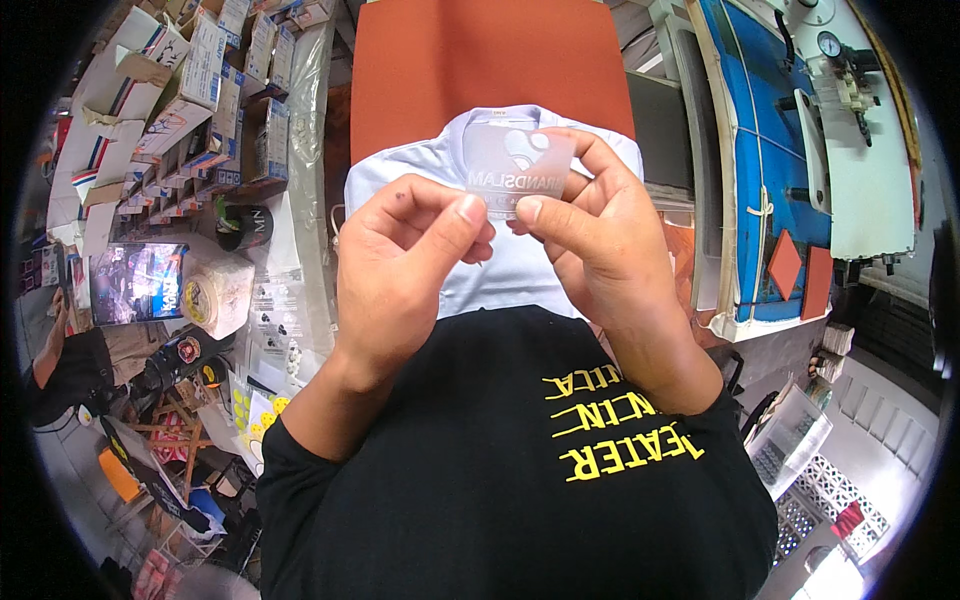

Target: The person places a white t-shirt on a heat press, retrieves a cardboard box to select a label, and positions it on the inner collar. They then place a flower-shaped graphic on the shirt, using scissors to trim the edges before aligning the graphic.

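Both hands hold up a small translucent transfer film (491, 161) that bears a white logo and mirrored lettering. My left hand (401, 262) pinches its lower left corner between thumb and fingers. At the film's right side, my right hand (611, 217) has its thumb near the lower edge and its index finger at the top corner. Below the film lies a pale lavender T-shirt (502, 281), its collar at the far end, on a reddish-orange press pad (491, 52). The hands and film cover part of the shirt's front.
Open cardboard boxes (199, 67) stand at the left, with a tape roll (199, 300) and printed film sheets (277, 307) nearer. A blue-topped press platen (772, 165) with a pressure gauge (829, 43) is at the right. Another person (75, 367) is at the far left.
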A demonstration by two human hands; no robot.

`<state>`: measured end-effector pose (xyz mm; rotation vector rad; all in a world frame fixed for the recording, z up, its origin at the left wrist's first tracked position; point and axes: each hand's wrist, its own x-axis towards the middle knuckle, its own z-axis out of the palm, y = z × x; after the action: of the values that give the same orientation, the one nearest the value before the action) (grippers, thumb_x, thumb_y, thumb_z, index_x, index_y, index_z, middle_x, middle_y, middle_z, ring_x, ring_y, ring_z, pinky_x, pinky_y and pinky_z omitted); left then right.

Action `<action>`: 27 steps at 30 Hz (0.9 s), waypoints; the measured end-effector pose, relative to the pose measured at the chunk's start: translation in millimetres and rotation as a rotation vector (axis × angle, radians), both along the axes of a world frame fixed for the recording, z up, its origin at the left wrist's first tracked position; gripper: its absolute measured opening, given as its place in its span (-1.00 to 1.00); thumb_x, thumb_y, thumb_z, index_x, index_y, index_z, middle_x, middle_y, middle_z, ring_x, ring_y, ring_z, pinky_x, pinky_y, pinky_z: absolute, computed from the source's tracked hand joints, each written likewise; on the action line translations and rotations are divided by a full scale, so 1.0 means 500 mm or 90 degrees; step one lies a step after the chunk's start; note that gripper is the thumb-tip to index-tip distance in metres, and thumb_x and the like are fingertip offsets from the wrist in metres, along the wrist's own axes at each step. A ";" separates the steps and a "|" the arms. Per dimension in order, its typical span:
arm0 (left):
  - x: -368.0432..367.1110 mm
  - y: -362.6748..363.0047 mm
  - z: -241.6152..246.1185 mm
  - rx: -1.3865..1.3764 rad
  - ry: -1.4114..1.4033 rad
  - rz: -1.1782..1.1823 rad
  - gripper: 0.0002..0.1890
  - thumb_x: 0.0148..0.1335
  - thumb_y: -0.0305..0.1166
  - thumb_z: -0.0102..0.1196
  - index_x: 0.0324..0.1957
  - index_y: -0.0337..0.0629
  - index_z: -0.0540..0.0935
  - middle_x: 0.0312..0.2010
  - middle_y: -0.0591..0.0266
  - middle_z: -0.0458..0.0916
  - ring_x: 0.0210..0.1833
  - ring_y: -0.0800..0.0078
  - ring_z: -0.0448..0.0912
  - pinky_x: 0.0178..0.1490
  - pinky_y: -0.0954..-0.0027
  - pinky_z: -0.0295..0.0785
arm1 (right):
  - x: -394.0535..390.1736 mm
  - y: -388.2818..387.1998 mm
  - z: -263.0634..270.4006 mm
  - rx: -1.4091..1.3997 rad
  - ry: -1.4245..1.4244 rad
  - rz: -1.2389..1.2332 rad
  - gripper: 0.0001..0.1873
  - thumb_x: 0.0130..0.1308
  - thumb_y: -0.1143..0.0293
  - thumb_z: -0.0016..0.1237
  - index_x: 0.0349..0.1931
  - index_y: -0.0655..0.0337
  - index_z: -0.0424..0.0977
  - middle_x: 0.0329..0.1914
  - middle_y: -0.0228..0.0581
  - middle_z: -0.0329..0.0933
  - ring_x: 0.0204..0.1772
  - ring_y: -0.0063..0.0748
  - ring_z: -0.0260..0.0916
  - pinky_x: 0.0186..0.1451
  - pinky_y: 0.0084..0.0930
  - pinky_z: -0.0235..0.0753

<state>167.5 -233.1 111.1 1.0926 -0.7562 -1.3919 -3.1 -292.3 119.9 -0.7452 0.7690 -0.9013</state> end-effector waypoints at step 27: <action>-0.017 0.002 0.006 0.015 0.034 -0.011 -0.85 0.43 -0.42 0.12 -0.18 -0.34 0.57 -0.31 0.08 0.71 -0.28 0.44 0.64 -0.08 0.39 0.54 | 0.000 0.004 0.003 -0.035 0.045 0.012 -0.56 0.26 0.65 0.14 0.13 0.43 0.35 -0.09 -0.08 0.65 -0.07 -0.47 0.62 0.01 -0.54 0.63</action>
<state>158.9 -232.0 114.0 1.0654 -0.7141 -1.4427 -3.0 -290.4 121.2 -0.8347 0.8013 -0.8859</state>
